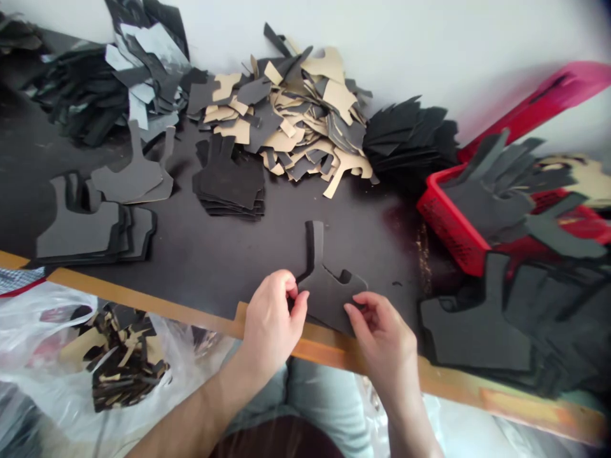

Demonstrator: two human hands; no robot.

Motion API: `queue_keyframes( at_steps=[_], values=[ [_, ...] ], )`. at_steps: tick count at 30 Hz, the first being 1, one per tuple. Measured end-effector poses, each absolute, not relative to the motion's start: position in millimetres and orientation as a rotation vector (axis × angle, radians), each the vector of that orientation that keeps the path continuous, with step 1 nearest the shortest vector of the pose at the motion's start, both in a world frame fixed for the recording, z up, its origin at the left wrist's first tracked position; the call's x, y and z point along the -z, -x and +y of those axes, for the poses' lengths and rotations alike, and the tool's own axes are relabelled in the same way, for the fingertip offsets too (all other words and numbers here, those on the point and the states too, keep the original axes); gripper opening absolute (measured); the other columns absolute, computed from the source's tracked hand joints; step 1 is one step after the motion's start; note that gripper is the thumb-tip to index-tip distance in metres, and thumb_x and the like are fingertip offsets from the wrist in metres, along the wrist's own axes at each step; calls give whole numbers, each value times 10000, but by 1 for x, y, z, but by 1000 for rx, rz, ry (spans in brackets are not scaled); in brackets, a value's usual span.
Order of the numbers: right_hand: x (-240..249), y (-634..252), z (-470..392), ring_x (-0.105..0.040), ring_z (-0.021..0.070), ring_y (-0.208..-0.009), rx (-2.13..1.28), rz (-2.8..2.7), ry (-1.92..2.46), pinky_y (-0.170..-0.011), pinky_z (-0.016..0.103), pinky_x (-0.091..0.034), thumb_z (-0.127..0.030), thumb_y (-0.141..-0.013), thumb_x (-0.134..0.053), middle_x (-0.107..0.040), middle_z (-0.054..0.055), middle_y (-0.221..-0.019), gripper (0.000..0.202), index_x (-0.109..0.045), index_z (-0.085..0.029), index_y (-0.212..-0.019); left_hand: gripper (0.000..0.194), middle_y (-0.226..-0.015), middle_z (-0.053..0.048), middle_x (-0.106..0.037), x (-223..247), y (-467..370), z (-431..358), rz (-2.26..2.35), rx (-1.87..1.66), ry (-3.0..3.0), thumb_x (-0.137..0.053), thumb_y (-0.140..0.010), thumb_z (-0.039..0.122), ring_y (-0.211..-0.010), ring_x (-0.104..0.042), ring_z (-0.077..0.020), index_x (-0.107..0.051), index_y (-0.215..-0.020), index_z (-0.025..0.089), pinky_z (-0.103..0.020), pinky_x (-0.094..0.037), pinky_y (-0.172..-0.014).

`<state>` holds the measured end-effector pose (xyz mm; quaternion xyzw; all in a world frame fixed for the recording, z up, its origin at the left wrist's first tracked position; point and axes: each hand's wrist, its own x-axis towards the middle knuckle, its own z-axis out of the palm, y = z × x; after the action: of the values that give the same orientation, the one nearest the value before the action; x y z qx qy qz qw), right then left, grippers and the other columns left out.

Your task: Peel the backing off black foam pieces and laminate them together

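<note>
Basket (452,226) right: gray cutouts (491,207); bag (52,397) lower left: scraps (126,366). Offcut heap (305,121) upper center. Left hand (272,321) and right hand (387,343) pinch gray piece (327,292).

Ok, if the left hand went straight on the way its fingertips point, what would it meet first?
The left hand would first meet the dark grey cut-out at its fingertips; beyond that, probably the right hand; depth is unclear.

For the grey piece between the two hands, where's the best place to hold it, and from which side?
Probably by the opposite side edges of the grey piece's wide part, the left hand coming from the left, the right hand from the right. It is thin and flat, and its narrow strip points away from the person, so the broad part likely holds steadier.
</note>
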<state>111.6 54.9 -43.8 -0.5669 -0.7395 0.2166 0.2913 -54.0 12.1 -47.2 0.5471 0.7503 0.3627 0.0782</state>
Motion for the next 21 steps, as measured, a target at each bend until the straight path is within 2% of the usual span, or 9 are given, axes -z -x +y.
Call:
queue_keyframes(
  at_steps=[11,18,21],
  values=[
    [44,-110,62,-577,103,-661,-577,-2039,1435,-652,218,-475,-174,-863,-564,-627,7,-801,76,-615,-186,-919,119,-768,12,-555,55,55,12,2223,-1117,-1709,-575,-838,172,-686,-548,-120,-464,-869,204,-244,-458,-667],
    [40,-108,63,-594,123,-680,-632,-2041,1496,-653,240,-493,-159,-870,-525,-606,34,-815,132,-642,-183,-926,136,-800,6,-575,52,55,11,2229,-1135,-1702,-617,-823,205,-711,-580,-119,-499,-891,200,-229,-459,-656],
    [42,-107,61,-589,119,-676,-606,-2013,1532,-657,249,-512,-170,-863,-528,-570,57,-885,154,-653,-181,-952,148,-793,11,-574,53,55,12,2206,-1171,-1673,-624,-818,205,-710,-580,-117,-497,-895,203,-228,-462,-667]
  ],
)
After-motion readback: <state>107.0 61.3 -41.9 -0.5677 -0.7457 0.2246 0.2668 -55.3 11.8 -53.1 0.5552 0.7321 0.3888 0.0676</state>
